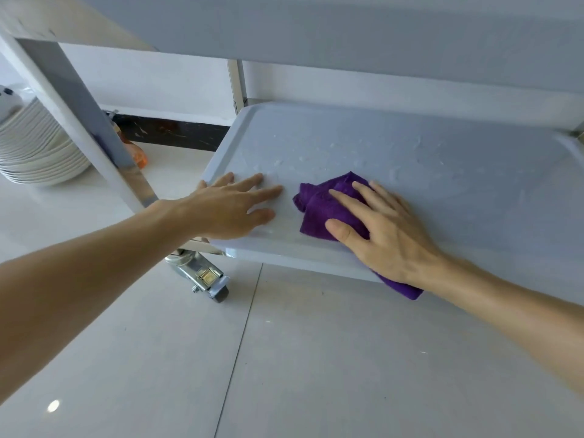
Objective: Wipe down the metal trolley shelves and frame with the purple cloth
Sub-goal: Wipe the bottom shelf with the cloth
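Right hand [388, 229] flat on purple cloth [319, 213] (long axis near-right to far-left).

left hand [235, 206]: flat, fingers straight | right hand [384, 230]: flat, fingers spread

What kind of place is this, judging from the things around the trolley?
Probably a restaurant or canteen service area. A tall stack of white plates stands at left, the metal trolley rolls on a caster wheel, and the floor is glossy white tile.
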`<state>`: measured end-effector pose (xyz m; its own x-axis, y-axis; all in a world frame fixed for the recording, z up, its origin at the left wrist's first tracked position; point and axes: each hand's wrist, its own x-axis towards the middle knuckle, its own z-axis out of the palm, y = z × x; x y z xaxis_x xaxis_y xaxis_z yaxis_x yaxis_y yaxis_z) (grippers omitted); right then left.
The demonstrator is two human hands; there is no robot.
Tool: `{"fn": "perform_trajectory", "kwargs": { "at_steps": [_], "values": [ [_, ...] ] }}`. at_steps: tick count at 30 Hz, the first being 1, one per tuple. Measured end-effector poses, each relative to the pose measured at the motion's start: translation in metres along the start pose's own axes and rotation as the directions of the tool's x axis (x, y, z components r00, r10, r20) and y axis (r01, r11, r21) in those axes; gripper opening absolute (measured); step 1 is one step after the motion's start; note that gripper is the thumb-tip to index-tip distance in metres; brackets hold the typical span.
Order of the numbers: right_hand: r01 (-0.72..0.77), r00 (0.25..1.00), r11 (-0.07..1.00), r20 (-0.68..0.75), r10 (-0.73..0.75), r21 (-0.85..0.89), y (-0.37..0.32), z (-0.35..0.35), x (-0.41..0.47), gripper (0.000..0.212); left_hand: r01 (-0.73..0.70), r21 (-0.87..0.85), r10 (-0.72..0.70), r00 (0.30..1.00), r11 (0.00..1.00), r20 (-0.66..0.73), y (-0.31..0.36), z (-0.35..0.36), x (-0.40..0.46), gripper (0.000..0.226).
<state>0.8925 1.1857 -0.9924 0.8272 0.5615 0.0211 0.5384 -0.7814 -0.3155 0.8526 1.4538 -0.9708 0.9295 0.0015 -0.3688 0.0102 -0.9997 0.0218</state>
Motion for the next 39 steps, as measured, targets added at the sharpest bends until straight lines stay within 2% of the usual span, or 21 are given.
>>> {"fn": "perform_trajectory", "kwargs": {
  "at_steps": [3, 6, 10, 13, 16, 17, 19, 21, 23, 26, 29, 32, 36, 39],
  "values": [
    [0.035, 0.999, 0.999, -0.033, -0.035, 0.018, -0.033, 0.013, -0.004, 0.069, 0.001, 0.043, 0.001, 1.0, 0.999, -0.026, -0.001, 0.001, 0.002, 0.054],
    [0.171, 0.983, 0.98, -0.044, -0.176, -0.102, -0.056, 0.022, -0.014, 0.069, -0.002, 0.065, 0.006, 0.998, 0.998, -0.066, -0.002, 0.004, 0.001, 0.052],
    [0.273, 0.956, 0.956, 0.139, -0.258, -0.103, -0.037, -0.012, -0.012, 0.092, -0.013, 0.051, 0.02, 0.991, 0.999, -0.129, -0.002, 0.007, 0.001, 0.052],
    [0.454, 0.891, 0.873, 0.085, -0.446, -0.18, -0.021, -0.026, -0.008, 0.102, -0.028, 0.062, 0.038, 0.986, 0.998, -0.165, -0.002, 0.006, 0.001, 0.052],
    [0.557, 0.83, 0.777, 0.194, -0.522, -0.294, -0.025, -0.005, -0.007, 0.106, -0.019, 0.071, 0.031, 0.983, 0.997, -0.182, -0.003, 0.009, 0.0, 0.052],
    [0.55, 0.835, 0.772, 0.183, -0.519, -0.321, -0.027, 0.005, -0.008, 0.104, -0.016, 0.074, 0.029, 0.983, 0.997, -0.18, -0.003, 0.01, -0.001, 0.052],
    [0.523, 0.841, 0.77, 0.072, -0.537, -0.367, -0.029, 0.02, -0.01, 0.093, -0.034, 0.121, 0.052, 0.987, 0.992, -0.153, -0.005, 0.013, -0.003, 0.056],
    [0.512, 0.827, 0.767, -0.021, -0.562, -0.386, -0.028, 0.025, -0.011, 0.084, -0.068, 0.182, 0.092, 0.988, 0.981, -0.124, -0.007, 0.016, -0.004, 0.069],
    [0.51, 0.818, 0.768, -0.059, -0.572, -0.387, -0.018, 0.025, -0.015, 0.084, -0.076, 0.195, 0.101, 0.988, 0.978, -0.121, -0.008, 0.018, -0.003, 0.077],
    [0.494, 0.807, 0.768, -0.115, -0.58, -0.406, 0.016, 0.016, -0.034, 0.083, -0.09, 0.2, 0.121, 0.981, 0.976, -0.15, -0.006, 0.022, 0.001, 0.075],
    [0.459, 0.803, 0.776, -0.172, -0.571, -0.433, 0.062, 0.0, -0.061, 0.071, -0.06, 0.073, 0.076, 0.966, 0.996, -0.245, -0.005, 0.028, 0.003, 0.071],
    [0.386, 0.844, 0.797, -0.171, -0.508, -0.464, 0.082, -0.007, -0.078, 0.072, -0.041, -0.032, 0.03, 0.954, 0.999, -0.297, -0.001, 0.035, 0.003, 0.069],
    [0.297, 0.891, 0.827, -0.173, -0.42, -0.477, 0.052, 0.003, -0.072, 0.077, -0.006, -0.136, -0.039, 0.946, 0.991, -0.322, 0.002, 0.04, 0.003, 0.062],
    [0.281, 0.894, 0.819, -0.175, -0.413, -0.499, 0.0, 0.021, -0.048, 0.069, 0.003, -0.143, -0.049, 0.945, 0.99, -0.323, 0.001, 0.041, 0.004, 0.058]
  ]
}}
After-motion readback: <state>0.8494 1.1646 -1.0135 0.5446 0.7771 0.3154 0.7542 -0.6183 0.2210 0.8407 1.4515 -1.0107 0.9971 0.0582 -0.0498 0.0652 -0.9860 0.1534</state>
